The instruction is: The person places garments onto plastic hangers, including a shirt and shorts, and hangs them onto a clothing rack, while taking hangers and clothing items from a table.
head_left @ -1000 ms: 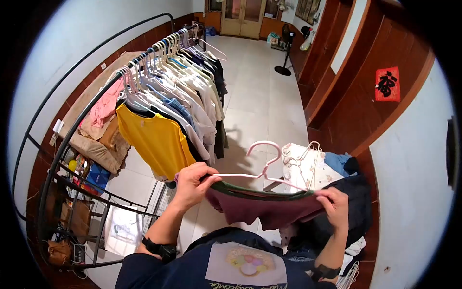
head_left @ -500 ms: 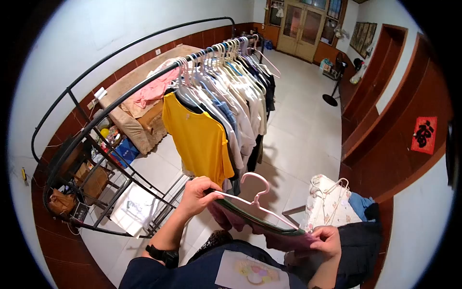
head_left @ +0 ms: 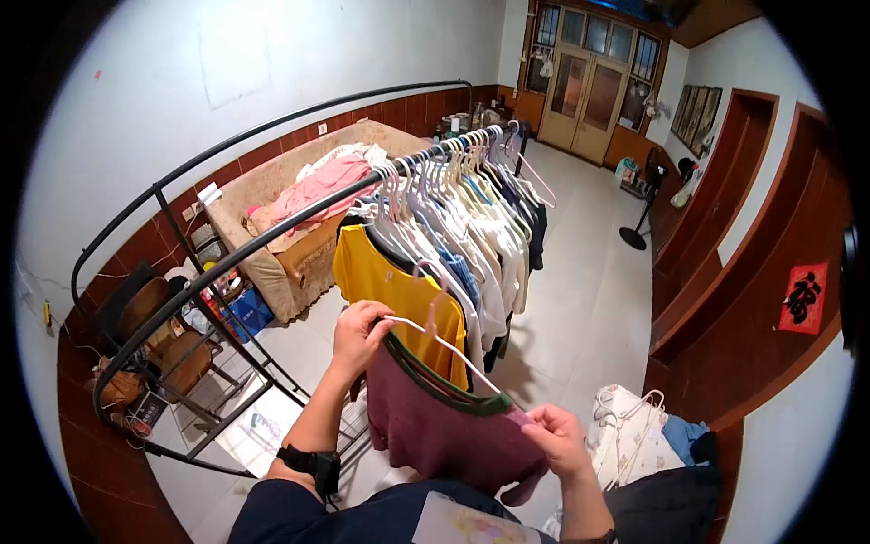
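Note:
A maroon shirt (head_left: pixel 435 422) with a green neckband hangs spread on a pale pink clothes hanger (head_left: pixel 464 359) in front of me. My left hand (head_left: pixel 361 337) is closed at one shoulder, gripping the shirt and the hanger's end. At the opposite shoulder, my right hand (head_left: pixel 557 440) pinches the shirt and hanger between thumb and fingers. The hanger's hook points up, just in front of a yellow shirt (head_left: pixel 385 276), the nearest garment on the black clothes rail (head_left: pixel 313 210). Beyond it, several white shirts (head_left: pixel 494 245) hang close together.
A covered sofa (head_left: pixel 249 263) with pink cloth on it stands behind the rail. Low on the left is a wooden chair (head_left: pixel 186 358). Spare hangers (head_left: pixel 625 417) lie on a floral cloth at right, beside dark clothing (head_left: pixel 666 499). A standing fan (head_left: pixel 642 213) is farther back.
The shirt has been raised and tilted upright, so its maroon front now hangs down in view. Both hands moved up with it, toward the yellow shirt. My view has lifted slightly.

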The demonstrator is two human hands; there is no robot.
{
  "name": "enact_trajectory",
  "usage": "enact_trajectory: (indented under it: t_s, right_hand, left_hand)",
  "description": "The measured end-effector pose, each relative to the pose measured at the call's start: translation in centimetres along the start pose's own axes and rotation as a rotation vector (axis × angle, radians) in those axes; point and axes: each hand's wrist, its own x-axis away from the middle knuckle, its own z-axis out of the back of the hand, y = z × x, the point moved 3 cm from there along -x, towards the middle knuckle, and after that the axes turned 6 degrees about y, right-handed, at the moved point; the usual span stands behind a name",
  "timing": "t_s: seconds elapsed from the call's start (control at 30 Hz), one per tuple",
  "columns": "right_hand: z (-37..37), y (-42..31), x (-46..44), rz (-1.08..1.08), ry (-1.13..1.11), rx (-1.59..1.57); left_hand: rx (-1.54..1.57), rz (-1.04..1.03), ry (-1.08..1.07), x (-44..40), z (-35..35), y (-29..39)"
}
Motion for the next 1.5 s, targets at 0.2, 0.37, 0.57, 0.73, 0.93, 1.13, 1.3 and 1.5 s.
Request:
enact_trajectory:
  t_s: [0.2, 0.37, 0.57, 0.73, 0.93, 1.13, 1.3, 1.5]
  right_hand:
    - [-5.5, -1.5, -6.6, 0.121, -0.056, -0.047]
    - [-8.8, -2.2, -12.0, 0.211, -0.027, -0.095]
    - [-11.8, -2.7, -16.2, 0.245, -0.015, -0.11]
    - [-12.3, -0.3, -18.7, 0.262, 0.007, -0.117]
    - [-11.7, 1.5, -19.5, 0.226, 0.012, -0.051]
    - [-11.4, 0.8, -17.4, 0.441, 0.223, 0.461]
    - [-8.6, 2.3, -14.7, 0.515, 0.35, 0.691]
    - [-2.7, 7.9, -10.5, 0.294, 0.408, 0.754]
  left_hand:
    - [0.009, 0.004, 0.174, -5.5, 0.2, -3.9]
    - [0.038, -0.031, 0.209, -9.8, 0.9, -4.9]
    - [0.026, -0.06, 0.216, -12.2, 0.1, -6.4]
    - [-0.022, -0.034, 0.136, -12.2, -1.2, -7.8]
    - [-0.08, -0.053, 0.071, -11.3, -3.4, -9.6]
    - [-0.083, -0.036, 0.105, -11.2, -4.3, -9.6]
    - [-0.06, -0.078, 0.189, -8.9, -4.3, -5.3]
    - [0.144, -0.414, 0.023, -0.4, -7.9, 4.2]
